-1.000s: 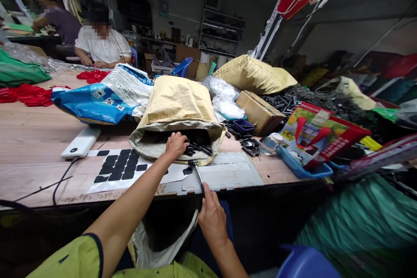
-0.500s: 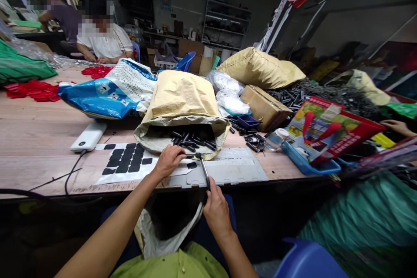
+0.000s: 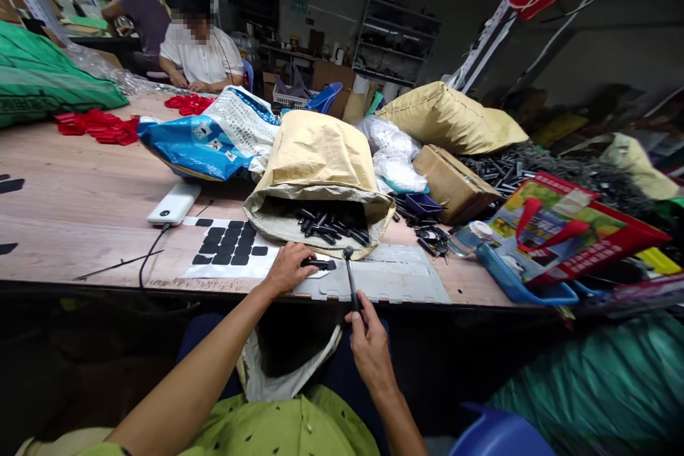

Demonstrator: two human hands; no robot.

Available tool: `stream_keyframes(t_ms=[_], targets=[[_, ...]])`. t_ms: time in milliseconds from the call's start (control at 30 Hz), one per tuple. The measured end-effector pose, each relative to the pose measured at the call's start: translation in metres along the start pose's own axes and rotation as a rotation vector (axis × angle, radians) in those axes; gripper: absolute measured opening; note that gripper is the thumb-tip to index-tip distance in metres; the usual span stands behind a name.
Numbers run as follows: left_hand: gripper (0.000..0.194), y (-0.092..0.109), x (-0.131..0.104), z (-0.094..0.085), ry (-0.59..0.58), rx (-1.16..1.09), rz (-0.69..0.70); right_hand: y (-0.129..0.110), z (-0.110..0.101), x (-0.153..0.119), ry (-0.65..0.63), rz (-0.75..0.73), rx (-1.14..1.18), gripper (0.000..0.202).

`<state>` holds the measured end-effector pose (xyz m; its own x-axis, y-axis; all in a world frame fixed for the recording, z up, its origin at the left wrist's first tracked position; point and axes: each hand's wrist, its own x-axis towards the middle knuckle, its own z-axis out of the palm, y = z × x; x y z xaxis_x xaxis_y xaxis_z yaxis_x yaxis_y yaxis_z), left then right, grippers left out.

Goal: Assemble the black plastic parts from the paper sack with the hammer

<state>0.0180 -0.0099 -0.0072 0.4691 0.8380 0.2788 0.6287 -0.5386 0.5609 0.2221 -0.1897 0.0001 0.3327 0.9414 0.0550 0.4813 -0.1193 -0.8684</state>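
Observation:
My left hand [image 3: 290, 268] is closed on a slim black plastic part [image 3: 319, 265], which points right, low over the grey board [image 3: 398, 274]. In my right hand [image 3: 370, 342] is a small hammer [image 3: 350, 278] with a metal shaft and a dark grip. Its head is raised just right of the black part, apart from it. Behind both hands a tan sack [image 3: 323, 149] lies with its mouth towards me, and many similar black parts [image 3: 327, 225] spill inside the opening. Left of my left hand, black rounded pads [image 3: 229, 242] stick to a white sheet [image 3: 206, 270].
A white power bank [image 3: 174, 204] with a cable sits at the left. To the right are a cardboard box [image 3: 454, 182], a jar [image 3: 470, 239] and a blue basket [image 3: 518, 285] holding a red bag [image 3: 577, 228]. An open sack [image 3: 278, 370] hangs below the table edge. Two people sit across the table.
The view has swung left, so the scene sits further right. The hammer head, which was at the black part, is now apart from it on the right. My left hand keeps the part.

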Motion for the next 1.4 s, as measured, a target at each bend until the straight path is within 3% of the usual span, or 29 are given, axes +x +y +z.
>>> stream_keyframes(t_ms=[167, 400, 733, 1033, 1233, 1400], targets=[[0.022, 0.001, 0.001, -0.002, -0.018, -0.015, -0.030, -0.015, 0.001, -0.008, -0.093, -0.007, 0.027, 0.054], [0.022, 0.001, 0.001, -0.002, -0.022, -0.016, -0.057, -0.028, 0.006, -0.005, -0.065, -0.148, 0.011, 0.050], [0.017, 0.000, 0.002, -0.004, -0.049, -0.032, -0.071, -0.034, 0.017, -0.006, -0.128, -0.136, 0.025, 0.050], [0.022, 0.003, 0.002, -0.006, -0.035, -0.074, -0.101, -0.025, 0.016, -0.003, -0.095, -0.068, 0.040, 0.051], [0.022, 0.001, 0.002, -0.006, -0.015, -0.100, -0.121, -0.012, 0.011, 0.004, -0.003, -0.065, -0.133, 0.054], [0.022, 0.002, 0.002, -0.008, -0.013, -0.132, -0.140, -0.010, 0.011, 0.004, -0.036, -0.056, -0.281, 0.057]])
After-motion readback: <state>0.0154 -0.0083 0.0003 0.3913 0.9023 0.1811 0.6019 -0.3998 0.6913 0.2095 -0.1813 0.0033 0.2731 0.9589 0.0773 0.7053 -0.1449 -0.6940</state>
